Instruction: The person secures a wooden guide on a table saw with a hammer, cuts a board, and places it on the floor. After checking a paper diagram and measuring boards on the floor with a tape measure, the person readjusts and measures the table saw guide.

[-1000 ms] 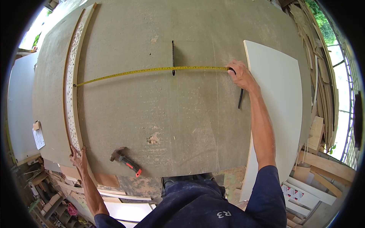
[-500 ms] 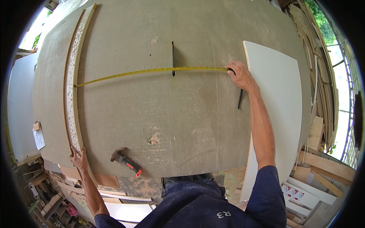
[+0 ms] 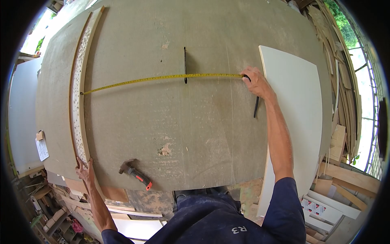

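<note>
- Yellow tape measure (image 3: 162,78) stretched thin across the grey board (image 3: 183,122).
- Right hand (image 3: 256,83) closed on its case.
- Left hand (image 3: 84,171), fingers spread, presses the perforated strip (image 3: 78,93) at the board's near edge.

I see a yellow tape measure (image 3: 162,77) with black marks, a grey-brown speckled counter (image 3: 162,122), a plain white board panel (image 3: 296,105), a pale strip dotted with dark holes (image 3: 77,105), and a hammer with a red-and-black handle (image 3: 136,174).

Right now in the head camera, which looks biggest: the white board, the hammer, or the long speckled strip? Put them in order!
1. White board, clearly biggest.
2. Speckled strip, long but thin.
3. Hammer, smallest, though it lies nearest the camera.
</note>
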Demonstrator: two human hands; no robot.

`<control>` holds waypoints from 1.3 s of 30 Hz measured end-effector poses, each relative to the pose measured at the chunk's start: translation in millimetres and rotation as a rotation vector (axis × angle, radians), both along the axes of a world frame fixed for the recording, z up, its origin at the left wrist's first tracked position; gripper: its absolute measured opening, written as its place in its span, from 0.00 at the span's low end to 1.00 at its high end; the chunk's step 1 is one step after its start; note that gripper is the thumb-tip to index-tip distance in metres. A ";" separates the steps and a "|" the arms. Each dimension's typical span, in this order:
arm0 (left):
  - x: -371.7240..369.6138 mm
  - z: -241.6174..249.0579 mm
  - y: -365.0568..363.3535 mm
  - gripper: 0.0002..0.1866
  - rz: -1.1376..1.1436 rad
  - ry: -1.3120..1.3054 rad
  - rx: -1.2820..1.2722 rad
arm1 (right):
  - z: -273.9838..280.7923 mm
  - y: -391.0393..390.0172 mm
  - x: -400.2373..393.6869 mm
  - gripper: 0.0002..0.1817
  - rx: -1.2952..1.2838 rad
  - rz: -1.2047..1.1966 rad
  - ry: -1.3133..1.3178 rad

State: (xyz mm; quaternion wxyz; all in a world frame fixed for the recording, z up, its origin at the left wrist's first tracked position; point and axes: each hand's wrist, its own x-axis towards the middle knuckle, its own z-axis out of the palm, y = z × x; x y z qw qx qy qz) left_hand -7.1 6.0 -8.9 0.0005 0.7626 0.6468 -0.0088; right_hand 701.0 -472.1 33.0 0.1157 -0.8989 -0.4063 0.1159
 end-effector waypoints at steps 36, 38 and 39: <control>10.7 39.6 -18.8 0.56 -0.234 -0.369 -0.174 | 67.3 266.3 -482.5 0.12 0.436 0.111 0.246; 6.8 39.4 -17.4 0.55 -0.249 -0.397 -0.135 | 70.5 336.5 -522.5 0.11 0.491 0.226 0.343; 7.3 41.9 -16.1 0.56 -0.247 -0.389 -0.160 | 64.5 370.2 -541.0 0.11 0.533 0.278 0.356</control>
